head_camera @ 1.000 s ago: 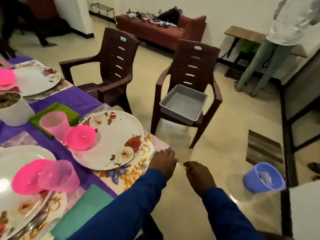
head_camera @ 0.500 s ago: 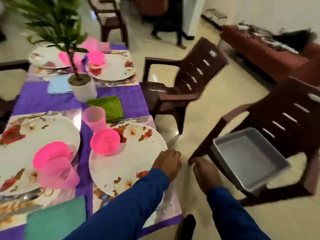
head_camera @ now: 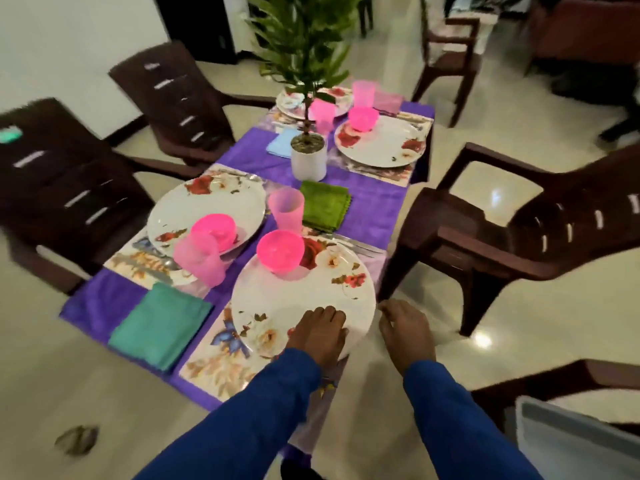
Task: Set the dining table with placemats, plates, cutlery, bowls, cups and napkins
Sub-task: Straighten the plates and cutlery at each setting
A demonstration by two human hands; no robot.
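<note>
A purple cloth [head_camera: 367, 216] covers the table, which carries several place settings. The nearest floral plate [head_camera: 311, 282] lies on a floral placemat [head_camera: 221, 358] with a pink bowl [head_camera: 280, 251] on its far side. My left hand [head_camera: 317, 332] rests on this plate's near rim, fingers relaxed. My right hand [head_camera: 405, 332] hovers just right of the rim, off the table corner, loosely curled and holding nothing. A pink cup [head_camera: 285, 209], a green napkin [head_camera: 323, 204] and cutlery [head_camera: 356, 244] sit beyond the plate. A teal napkin [head_camera: 159, 327] lies to the left.
A second plate [head_camera: 207, 202] at left holds a pink bowl [head_camera: 214, 230], with a pink cup [head_camera: 199, 258] beside it. A potted plant [head_camera: 308, 157] stands mid-table, with further settings [head_camera: 381, 142] behind. Brown chairs [head_camera: 502, 220] [head_camera: 62, 188] flank the table. A grey bin [head_camera: 571, 441] sits at lower right.
The view swung left from the chair with the grey bin to the whole table. My left hand moved from the table corner onto the plate's rim; my right hand stayed beside it.
</note>
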